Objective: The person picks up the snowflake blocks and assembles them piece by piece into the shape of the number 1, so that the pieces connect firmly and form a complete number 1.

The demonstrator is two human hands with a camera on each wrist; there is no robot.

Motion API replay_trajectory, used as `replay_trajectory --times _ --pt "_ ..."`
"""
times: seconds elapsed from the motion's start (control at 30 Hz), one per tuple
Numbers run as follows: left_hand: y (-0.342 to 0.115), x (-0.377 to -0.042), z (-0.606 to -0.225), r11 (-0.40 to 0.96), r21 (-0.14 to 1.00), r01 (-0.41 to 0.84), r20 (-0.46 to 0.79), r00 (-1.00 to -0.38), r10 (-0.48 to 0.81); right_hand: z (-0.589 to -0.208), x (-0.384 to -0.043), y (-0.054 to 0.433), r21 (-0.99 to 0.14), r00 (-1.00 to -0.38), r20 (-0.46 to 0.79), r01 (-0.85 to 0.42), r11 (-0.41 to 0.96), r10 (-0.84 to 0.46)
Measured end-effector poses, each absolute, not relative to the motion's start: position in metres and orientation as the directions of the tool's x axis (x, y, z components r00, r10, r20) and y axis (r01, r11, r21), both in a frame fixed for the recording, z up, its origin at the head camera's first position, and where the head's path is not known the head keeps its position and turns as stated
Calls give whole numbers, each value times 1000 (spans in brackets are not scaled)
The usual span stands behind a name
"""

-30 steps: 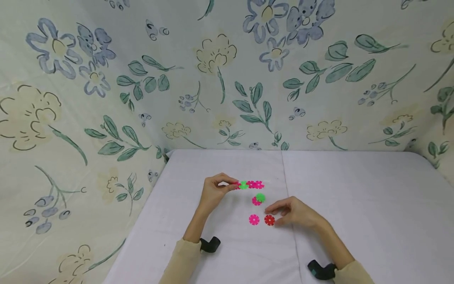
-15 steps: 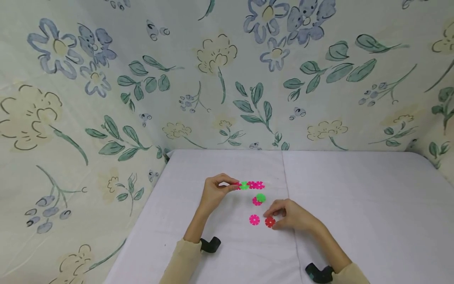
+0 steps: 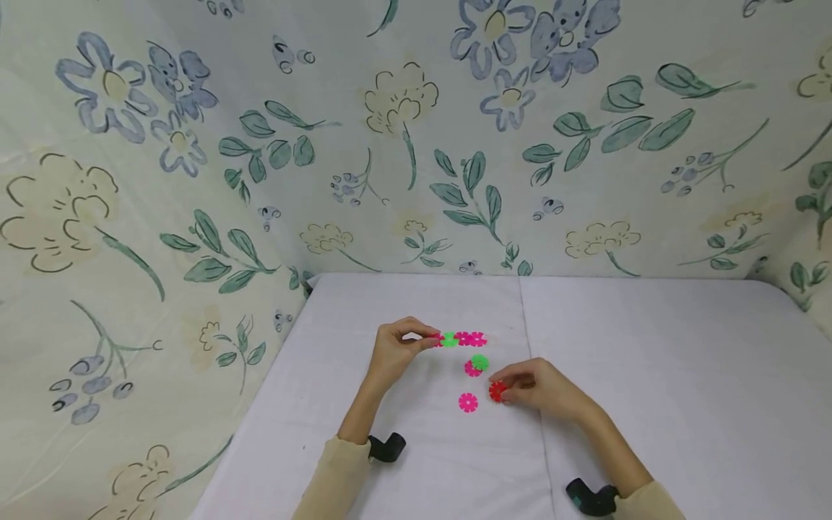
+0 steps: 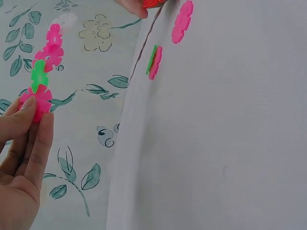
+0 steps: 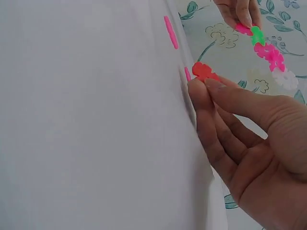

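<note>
My left hand [image 3: 393, 354] pinches the pink end of a chain of interlocking snowflake discs [image 4: 39, 74] between thumb and fingers. A green disc follows the held pink one, then two pink discs and a whitish disc [image 5: 286, 79] at the far end. With thumb and forefinger my right hand [image 3: 552, 390] pinches a red snowflake disc [image 3: 497, 392], its edge partly hidden by the fingers. Left of that hand, a pink disc [image 3: 468, 403] lies flat on the white cloth. Behind it, a green disc [image 3: 480, 362] overlaps another pink disc [image 3: 471, 370].
A white cloth [image 3: 663, 375] covers the table, with a crease running front to back through the middle. Floral fabric [image 3: 403, 166] hangs behind and at the sides. Black wrist devices [image 3: 387, 448] sit at both sleeve cuffs.
My right hand has closed its thumb and forefinger on the red disc and raised it from its place beside the lone pink disc. The left hand keeps the chain nearly still.
</note>
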State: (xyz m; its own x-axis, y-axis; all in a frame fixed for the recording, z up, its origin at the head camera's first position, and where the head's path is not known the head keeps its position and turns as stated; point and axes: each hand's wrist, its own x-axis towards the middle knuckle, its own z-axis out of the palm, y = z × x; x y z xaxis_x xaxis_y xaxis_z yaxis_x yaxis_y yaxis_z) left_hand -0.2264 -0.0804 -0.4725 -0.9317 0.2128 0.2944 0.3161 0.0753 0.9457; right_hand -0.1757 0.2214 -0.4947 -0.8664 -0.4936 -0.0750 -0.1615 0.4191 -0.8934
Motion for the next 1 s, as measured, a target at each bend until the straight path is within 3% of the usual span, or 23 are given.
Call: replay_trajectory --times 0.23,0.4,0.57,1.0 --pt "-80 -227 -472 65 946 316 296 -931 214 -495 -177 227 -928 -916 -49 -105 358 -398" --pt "-81 -227 -472 71 945 320 299 -930 211 -493 -178 224 -958 -979 35 -90 272 -200" --pt "-81 -227 -472 74 944 321 300 -931 209 -487 -177 223 -973 -991 128 -132 187 -36" --pt "-79 -228 -475 79 936 343 321 -923 212 -477 -174 218 -988 -990 138 -136 66 32"
